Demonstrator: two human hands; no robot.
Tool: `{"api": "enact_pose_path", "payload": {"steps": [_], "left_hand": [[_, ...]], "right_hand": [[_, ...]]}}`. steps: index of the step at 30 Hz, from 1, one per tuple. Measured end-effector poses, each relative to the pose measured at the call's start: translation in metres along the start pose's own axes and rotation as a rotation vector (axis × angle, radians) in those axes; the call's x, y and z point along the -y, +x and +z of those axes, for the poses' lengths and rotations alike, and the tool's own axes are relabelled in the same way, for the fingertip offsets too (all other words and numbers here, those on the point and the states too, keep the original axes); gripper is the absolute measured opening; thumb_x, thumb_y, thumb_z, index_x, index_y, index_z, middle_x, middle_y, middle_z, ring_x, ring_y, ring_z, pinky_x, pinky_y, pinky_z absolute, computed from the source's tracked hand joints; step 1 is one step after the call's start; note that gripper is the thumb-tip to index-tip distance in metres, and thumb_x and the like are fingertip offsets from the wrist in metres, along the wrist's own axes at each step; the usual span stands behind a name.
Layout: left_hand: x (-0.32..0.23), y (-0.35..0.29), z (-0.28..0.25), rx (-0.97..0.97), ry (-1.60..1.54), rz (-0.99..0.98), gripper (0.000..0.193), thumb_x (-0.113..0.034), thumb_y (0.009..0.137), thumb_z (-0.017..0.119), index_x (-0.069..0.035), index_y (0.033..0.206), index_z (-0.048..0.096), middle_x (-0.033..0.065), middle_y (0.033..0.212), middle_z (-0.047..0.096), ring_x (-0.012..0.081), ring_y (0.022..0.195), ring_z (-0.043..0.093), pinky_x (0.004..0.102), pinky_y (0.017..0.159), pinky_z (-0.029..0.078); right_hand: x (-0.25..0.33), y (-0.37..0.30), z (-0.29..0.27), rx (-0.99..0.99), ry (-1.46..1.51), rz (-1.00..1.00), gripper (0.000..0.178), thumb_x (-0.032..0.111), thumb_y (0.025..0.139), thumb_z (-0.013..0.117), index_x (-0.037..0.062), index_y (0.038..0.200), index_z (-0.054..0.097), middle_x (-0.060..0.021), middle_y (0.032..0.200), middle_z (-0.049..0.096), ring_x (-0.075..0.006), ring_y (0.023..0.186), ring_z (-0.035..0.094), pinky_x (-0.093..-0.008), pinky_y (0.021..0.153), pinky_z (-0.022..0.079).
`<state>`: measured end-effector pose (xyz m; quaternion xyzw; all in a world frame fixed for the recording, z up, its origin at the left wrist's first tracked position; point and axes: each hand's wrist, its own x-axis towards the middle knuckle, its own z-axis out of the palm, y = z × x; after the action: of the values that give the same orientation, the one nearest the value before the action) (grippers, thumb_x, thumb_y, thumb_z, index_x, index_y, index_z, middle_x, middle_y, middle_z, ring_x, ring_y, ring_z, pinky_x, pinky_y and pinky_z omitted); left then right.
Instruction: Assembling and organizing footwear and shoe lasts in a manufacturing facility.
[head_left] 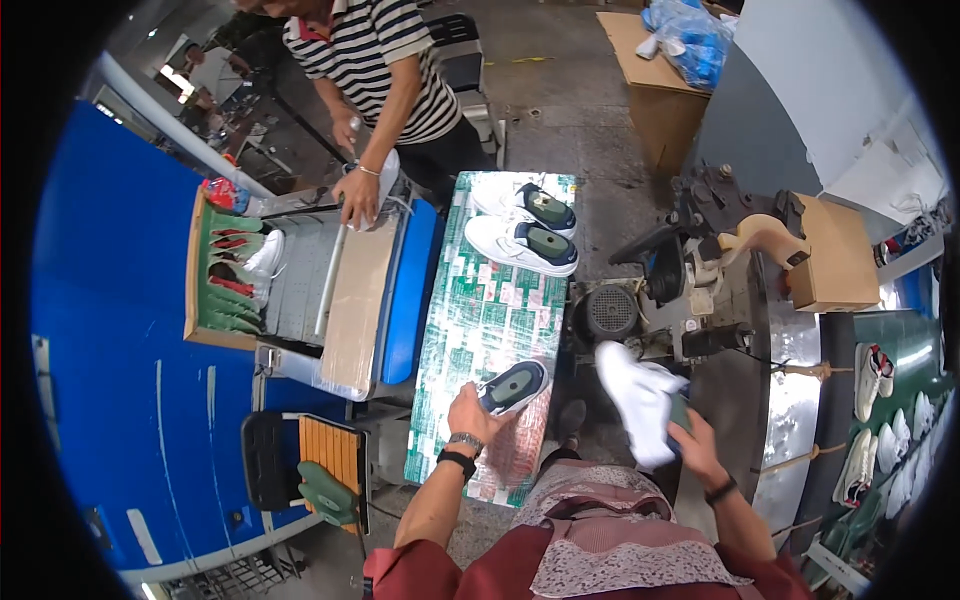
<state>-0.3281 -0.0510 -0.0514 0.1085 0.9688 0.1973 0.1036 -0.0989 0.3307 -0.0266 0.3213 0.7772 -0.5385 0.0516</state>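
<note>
My left hand (pixel 470 414) grips the toe end of a shoe (pixel 514 388) with a dark collar and a green insole. That shoe is low over or on the near part of a long narrow bench (pixel 455 340) wrapped in clear film over a green, white and red surface; whether it touches cannot be made out. To the right of the bench, my right hand (pixel 699 442) holds a white shoe (pixel 637 400), somewhat blurred, around its green-lined opening. Two more white shoes, a nearer one (pixel 520 247) and a farther one (pixel 545 204), sit at the bench's far end.
A person in a striped shirt (pixel 420 100) handles something whitish at a machine (pixel 355 310) on the left, beside a rack of white shoes (pixel 262 262). At right stand a motor-driven machine (pixel 610 310), a cardboard box (pixel 835 255) and shelved shoes (pixel 875 380). A slatted chair (pixel 328 455) is near left.
</note>
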Motion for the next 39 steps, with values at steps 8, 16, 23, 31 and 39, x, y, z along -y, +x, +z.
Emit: {"api": "enact_pose_path", "payload": {"steps": [8, 16, 23, 31, 39], "left_hand": [[-0.064, -0.049, 0.03, 0.082, -0.162, -0.397, 0.099, -0.068, 0.06, 0.091, 0.004, 0.121, 0.06, 0.0264, 0.108, 0.073, 0.0398, 0.103, 0.072, 0.0457, 0.086, 0.057], [-0.245, -0.149, 0.091, 0.431, -1.163, -0.22, 0.039, -0.023, 0.09, 0.082, 0.004, 0.117, 0.071, 0.0084, 0.107, 0.076, 0.0145, 0.095, 0.072, 0.0306, 0.082, 0.057], [-0.395, -0.199, 0.093, 0.878, -0.951, -0.124, 0.053, -0.052, 0.093, 0.074, -0.001, 0.11, 0.075, 0.0041, 0.095, 0.075, 0.0085, 0.088, 0.066, 0.0271, 0.071, 0.051], [-0.398, -0.197, 0.057, -0.028, -0.729, 0.561, 0.068, -0.032, 0.084, 0.083, 0.005, 0.134, 0.055, 0.0217, 0.122, 0.064, 0.0358, 0.112, 0.064, 0.0415, 0.096, 0.052], [-0.359, -0.166, 0.087, 0.027, -0.881, 0.454, 0.028, -0.026, 0.097, 0.069, 0.0, 0.104, 0.061, 0.0191, 0.093, 0.064, 0.0377, 0.091, 0.064, 0.0456, 0.078, 0.049]], "right_hand": [[-0.16, -0.214, -0.166, -0.628, 0.184, 0.358, 0.075, 0.035, 0.104, 0.064, -0.0083, 0.157, 0.033, -0.0182, 0.155, 0.044, -0.0252, 0.141, 0.044, -0.0361, 0.118, 0.033], [-0.254, -0.18, -0.267, -0.926, -0.617, 0.028, 0.067, 0.014, 0.095, 0.068, -0.0068, 0.153, 0.042, -0.0258, 0.156, 0.045, -0.0375, 0.145, 0.042, -0.0438, 0.121, 0.031], [-0.139, -0.125, -0.168, -0.192, 1.034, 0.072, 0.051, 0.028, 0.107, 0.045, -0.0007, 0.15, 0.045, -0.0165, 0.143, 0.058, -0.0261, 0.129, 0.057, -0.039, 0.111, 0.045], [-0.019, -0.111, -0.164, -0.209, 1.016, -0.109, 0.06, 0.03, 0.094, 0.064, -0.0011, 0.143, 0.048, -0.0135, 0.126, 0.064, -0.0228, 0.11, 0.066, -0.0341, 0.093, 0.055], [0.05, -0.068, -0.17, -0.298, 0.822, -0.213, 0.071, 0.023, 0.093, 0.069, -0.0024, 0.152, 0.04, -0.0175, 0.133, 0.061, -0.0241, 0.114, 0.065, -0.0339, 0.095, 0.053]]}}
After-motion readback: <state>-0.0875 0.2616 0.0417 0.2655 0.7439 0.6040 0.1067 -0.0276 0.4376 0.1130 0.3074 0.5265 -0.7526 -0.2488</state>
